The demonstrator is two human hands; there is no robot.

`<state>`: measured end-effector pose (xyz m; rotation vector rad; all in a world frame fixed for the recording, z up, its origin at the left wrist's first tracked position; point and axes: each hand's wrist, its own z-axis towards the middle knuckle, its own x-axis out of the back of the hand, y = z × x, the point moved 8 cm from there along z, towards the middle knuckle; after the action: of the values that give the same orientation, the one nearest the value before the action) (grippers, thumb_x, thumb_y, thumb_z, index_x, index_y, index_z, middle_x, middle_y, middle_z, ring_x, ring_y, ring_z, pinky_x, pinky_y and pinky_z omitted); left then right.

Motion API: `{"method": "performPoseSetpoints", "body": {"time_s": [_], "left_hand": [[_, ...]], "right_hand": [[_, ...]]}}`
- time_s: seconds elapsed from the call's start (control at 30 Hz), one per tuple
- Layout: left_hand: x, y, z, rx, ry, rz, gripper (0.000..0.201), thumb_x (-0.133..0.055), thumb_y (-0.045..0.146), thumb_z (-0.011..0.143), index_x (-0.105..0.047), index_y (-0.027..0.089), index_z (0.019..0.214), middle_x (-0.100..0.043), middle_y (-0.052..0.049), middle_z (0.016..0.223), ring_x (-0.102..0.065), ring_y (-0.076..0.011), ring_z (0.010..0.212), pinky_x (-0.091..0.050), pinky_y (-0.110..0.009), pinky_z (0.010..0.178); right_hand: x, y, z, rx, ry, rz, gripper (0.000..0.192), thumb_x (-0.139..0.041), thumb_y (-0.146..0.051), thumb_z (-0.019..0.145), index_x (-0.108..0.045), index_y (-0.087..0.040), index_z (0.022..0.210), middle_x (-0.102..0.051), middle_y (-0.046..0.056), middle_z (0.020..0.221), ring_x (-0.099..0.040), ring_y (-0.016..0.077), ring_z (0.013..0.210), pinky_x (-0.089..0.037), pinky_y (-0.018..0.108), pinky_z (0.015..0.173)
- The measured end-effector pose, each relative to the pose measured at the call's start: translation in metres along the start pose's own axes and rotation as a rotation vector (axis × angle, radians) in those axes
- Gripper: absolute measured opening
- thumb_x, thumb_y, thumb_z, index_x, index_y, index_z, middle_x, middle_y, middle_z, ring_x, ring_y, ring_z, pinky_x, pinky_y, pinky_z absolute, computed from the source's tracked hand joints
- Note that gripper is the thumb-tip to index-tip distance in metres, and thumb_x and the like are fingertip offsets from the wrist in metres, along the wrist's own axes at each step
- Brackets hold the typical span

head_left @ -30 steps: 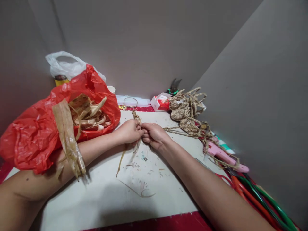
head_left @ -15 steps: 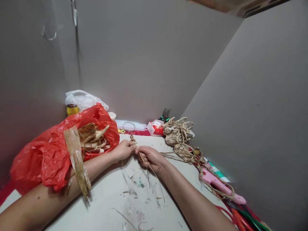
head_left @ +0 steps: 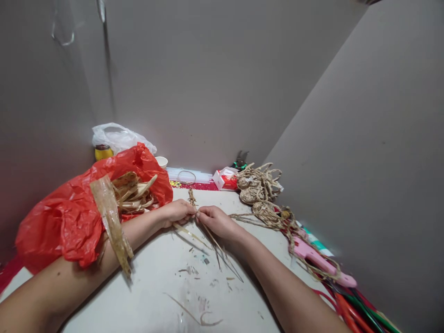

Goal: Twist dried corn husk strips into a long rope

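My left hand and my right hand meet above the white tabletop, thumbs and fingers pinched close together. Between them run thin dried plant fibre strips, whose loose ends trail down toward me from my right hand. A pale strip sticks out below my left hand. Just beyond the fingertips stands a short knotted end of fibre cord. Across my left forearm lies a wide, glossy dried plant strip. The exact grip of each finger is too small to make out.
Left, a red plastic bag holds dried plant strips. Behind it are a white bag and yellow jar. Rope coils, a tissue box, pliers and a pink-handled tool line the right. Scraps dot the tabletop.
My fingers have shifted slightly where they meet, and a pale strip now shows below my left hand. The trailing fibre ends have swung a little to the right. The view has tilted slightly.
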<state>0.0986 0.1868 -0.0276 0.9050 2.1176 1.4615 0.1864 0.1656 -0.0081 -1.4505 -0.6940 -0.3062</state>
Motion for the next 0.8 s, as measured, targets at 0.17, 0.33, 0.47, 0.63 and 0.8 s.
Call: {"method": "performPoseSetpoints", "body": {"time_s": [0.17,0.33,0.47,0.63,0.8], "left_hand": [[0.003,0.001,0.003,-0.053,0.054,-0.071,0.014,-0.052,0.020,0.069,-0.047,0.015,0.056,-0.028,0.009,0.038,-0.017,-0.0031,0.031,-0.007,-0.022,0.038],[0.004,0.004,0.000,-0.103,0.176,0.010,0.018,-0.052,0.020,0.071,-0.048,0.014,0.053,-0.032,0.007,0.035,-0.021,-0.0034,0.032,-0.010,-0.022,0.037],[0.002,0.005,-0.004,-0.147,0.195,0.000,0.017,-0.052,0.021,0.071,-0.051,0.014,0.055,-0.030,0.008,0.036,-0.020,-0.0034,0.033,-0.011,-0.021,0.038],[0.000,0.000,-0.002,-0.149,0.167,-0.095,0.018,-0.049,0.019,0.071,-0.046,0.016,0.054,-0.028,0.008,0.037,-0.019,-0.0041,0.033,-0.010,-0.022,0.037],[-0.002,-0.001,-0.003,-0.149,0.186,-0.165,0.021,-0.051,0.018,0.071,-0.042,0.016,0.051,-0.029,0.008,0.036,-0.020,-0.0034,0.032,-0.011,-0.021,0.036]], "right_hand": [[0.007,-0.010,-0.005,0.079,0.008,-0.169,0.025,-0.042,-0.031,0.081,-0.053,-0.015,0.065,-0.047,-0.002,0.058,-0.039,0.0111,0.057,-0.031,0.023,0.055],[0.013,-0.011,-0.008,0.011,0.039,-0.215,0.021,-0.042,-0.026,0.079,-0.052,-0.015,0.064,-0.047,-0.002,0.057,-0.040,0.0113,0.056,-0.030,0.022,0.053],[0.003,-0.012,-0.009,-0.056,0.095,-0.125,0.025,-0.039,-0.027,0.080,-0.050,-0.016,0.060,-0.042,-0.003,0.052,-0.038,0.0107,0.051,-0.029,0.022,0.050],[-0.001,-0.019,-0.016,-0.061,0.215,-0.346,0.027,-0.038,-0.023,0.081,-0.055,-0.016,0.062,-0.057,0.003,0.059,-0.048,0.0135,0.057,-0.031,0.023,0.055],[-0.010,-0.028,-0.027,-0.112,0.245,-0.604,0.029,-0.037,-0.025,0.085,-0.062,-0.017,0.074,-0.067,0.009,0.073,-0.054,0.0162,0.061,-0.028,0.026,0.055]]}}
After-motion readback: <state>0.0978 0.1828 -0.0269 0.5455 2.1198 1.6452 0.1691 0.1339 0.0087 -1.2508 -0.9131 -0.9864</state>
